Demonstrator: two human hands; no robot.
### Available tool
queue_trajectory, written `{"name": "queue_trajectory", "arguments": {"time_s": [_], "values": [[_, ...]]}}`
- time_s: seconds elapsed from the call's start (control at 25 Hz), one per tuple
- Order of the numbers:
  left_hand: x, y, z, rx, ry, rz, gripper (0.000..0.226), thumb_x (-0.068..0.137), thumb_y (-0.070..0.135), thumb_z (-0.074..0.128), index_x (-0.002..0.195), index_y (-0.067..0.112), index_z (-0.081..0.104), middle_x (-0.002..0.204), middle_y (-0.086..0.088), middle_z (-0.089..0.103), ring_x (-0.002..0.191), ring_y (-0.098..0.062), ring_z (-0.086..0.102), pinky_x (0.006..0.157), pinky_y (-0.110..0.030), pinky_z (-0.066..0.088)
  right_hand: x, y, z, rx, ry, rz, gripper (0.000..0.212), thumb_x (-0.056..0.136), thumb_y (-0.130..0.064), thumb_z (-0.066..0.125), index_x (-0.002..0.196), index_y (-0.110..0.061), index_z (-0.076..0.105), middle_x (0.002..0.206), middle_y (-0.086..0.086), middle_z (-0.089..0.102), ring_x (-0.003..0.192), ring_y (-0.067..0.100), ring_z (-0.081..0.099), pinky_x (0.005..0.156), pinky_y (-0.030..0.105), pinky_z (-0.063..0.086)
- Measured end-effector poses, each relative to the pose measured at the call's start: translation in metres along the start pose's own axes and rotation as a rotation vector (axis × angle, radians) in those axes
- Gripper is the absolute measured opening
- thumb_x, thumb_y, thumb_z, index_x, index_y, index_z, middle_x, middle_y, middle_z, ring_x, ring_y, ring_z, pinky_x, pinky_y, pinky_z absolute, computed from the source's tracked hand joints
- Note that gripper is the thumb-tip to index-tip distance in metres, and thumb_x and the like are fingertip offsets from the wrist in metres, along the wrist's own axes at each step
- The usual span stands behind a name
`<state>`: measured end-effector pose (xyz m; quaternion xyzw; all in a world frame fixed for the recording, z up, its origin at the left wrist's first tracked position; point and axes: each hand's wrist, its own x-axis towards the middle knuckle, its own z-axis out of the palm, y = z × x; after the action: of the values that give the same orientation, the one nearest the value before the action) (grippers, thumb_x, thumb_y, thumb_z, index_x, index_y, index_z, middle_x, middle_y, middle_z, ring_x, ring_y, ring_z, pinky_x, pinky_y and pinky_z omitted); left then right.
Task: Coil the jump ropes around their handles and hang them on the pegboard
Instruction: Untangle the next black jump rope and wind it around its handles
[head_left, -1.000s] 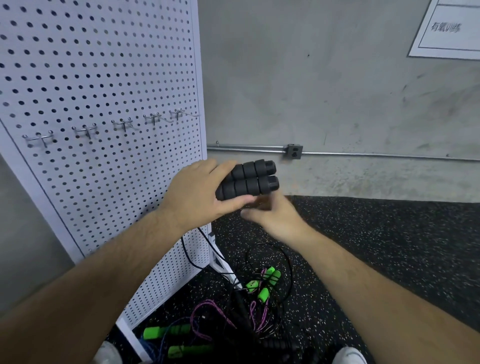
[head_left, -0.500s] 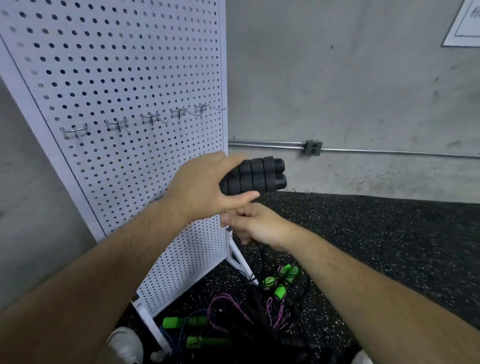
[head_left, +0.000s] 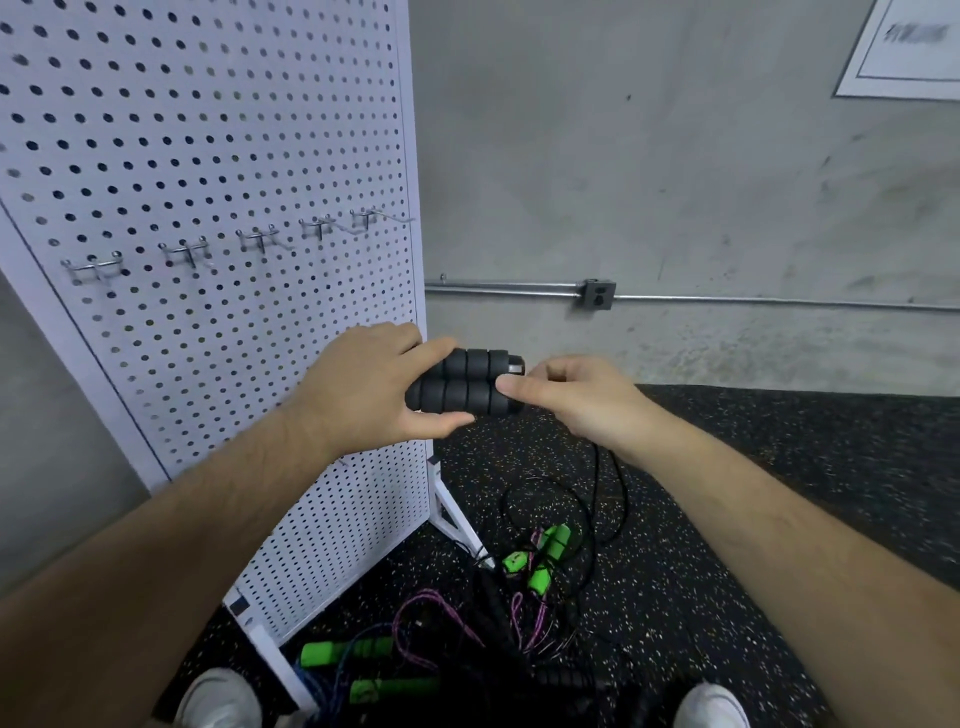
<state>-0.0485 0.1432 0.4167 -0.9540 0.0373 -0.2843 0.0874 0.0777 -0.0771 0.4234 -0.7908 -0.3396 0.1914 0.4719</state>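
Observation:
My left hand (head_left: 371, 387) grips two black ribbed foam handles (head_left: 470, 383) held side by side and level, their free ends pointing right. My right hand (head_left: 571, 397) is at those free ends, thumb on the lower handle and fingers curled; it pinches the thin black rope (head_left: 613, 483), which drops from under that hand in loose loops to the floor. The white pegboard (head_left: 218, 156) stands to the left, with a row of bare metal hooks (head_left: 254, 241) across it.
A tangle of other jump ropes lies on the speckled black floor below: green handles (head_left: 545, 556), more green handles (head_left: 345, 652), purple cord (head_left: 426, 613). The pegboard's white foot (head_left: 457, 519) juts out. My shoes (head_left: 221, 699) show at the bottom. A grey concrete wall with a conduit (head_left: 727, 299) stands behind.
My right hand has come up from under the handles to their right-hand ends. The view has swung, so the pegboard sits more to the right in frame.

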Motion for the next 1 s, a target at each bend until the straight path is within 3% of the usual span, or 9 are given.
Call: {"name": "queue_trajectory", "arguments": {"time_s": [0.24,0.44,0.56,0.68,0.84,1.0], "values": [[0.005,0.008,0.004,0.048,-0.045,-0.059,0.080,0.076,0.085,0.041,0.126,0.025,0.059,0.080,0.005,0.053,0.073,-0.018,0.055,0.064,-0.031,0.046,-0.001,0.003,0.005,-0.272,0.154,-0.112,0.028,0.085,-0.052,0.072,0.086,-0.025,0.067,0.070,-0.009,0.068,0.057,0.006,0.056,0.056,0.026,0.043],[0.006,0.008,0.011,0.060,-0.075,-0.053,0.084,0.077,0.087,0.039,0.127,0.023,0.060,0.081,0.003,0.056,0.072,-0.018,0.055,0.064,-0.034,0.049,-0.010,-0.007,0.010,-0.682,0.287,-0.324,0.017,0.092,-0.041,0.065,0.096,-0.024,0.064,0.076,-0.011,0.057,0.073,0.013,0.056,0.058,0.027,0.038],[0.007,0.006,0.010,0.023,-0.067,-0.076,0.079,0.077,0.087,0.039,0.122,0.026,0.061,0.078,0.006,0.053,0.071,-0.015,0.052,0.061,-0.031,0.046,-0.013,-0.010,0.004,-0.701,0.233,-0.428,0.020,0.093,-0.038,0.059,0.104,-0.023,0.065,0.086,-0.008,0.061,0.080,0.015,0.059,0.064,0.029,0.047],[0.004,0.004,0.010,0.008,-0.119,-0.097,0.079,0.076,0.089,0.033,0.120,0.030,0.061,0.080,0.010,0.054,0.074,-0.013,0.053,0.064,-0.031,0.048,-0.013,-0.010,-0.015,-0.770,0.129,-0.521,0.020,0.095,-0.033,0.053,0.108,-0.024,0.066,0.087,-0.011,0.057,0.077,0.011,0.056,0.064,0.029,0.045],[0.000,0.003,0.011,-0.020,-0.176,-0.107,0.077,0.075,0.091,0.032,0.117,0.034,0.059,0.082,0.014,0.054,0.078,-0.010,0.053,0.067,-0.030,0.047,-0.011,-0.010,-0.028,-0.822,0.173,-0.652,0.022,0.099,-0.028,0.052,0.114,-0.024,0.068,0.094,-0.013,0.055,0.087,0.015,0.060,0.071,0.031,0.047],[-0.004,0.009,0.007,-0.104,-0.179,0.007,0.069,0.077,0.087,0.044,0.118,0.034,0.060,0.080,0.017,0.051,0.075,-0.007,0.049,0.063,-0.026,0.040,-0.004,-0.004,-0.027,-0.748,0.178,-0.681,0.019,0.101,-0.028,0.055,0.113,-0.025,0.069,0.100,-0.011,0.062,0.089,0.013,0.061,0.075,0.034,0.051]]}}
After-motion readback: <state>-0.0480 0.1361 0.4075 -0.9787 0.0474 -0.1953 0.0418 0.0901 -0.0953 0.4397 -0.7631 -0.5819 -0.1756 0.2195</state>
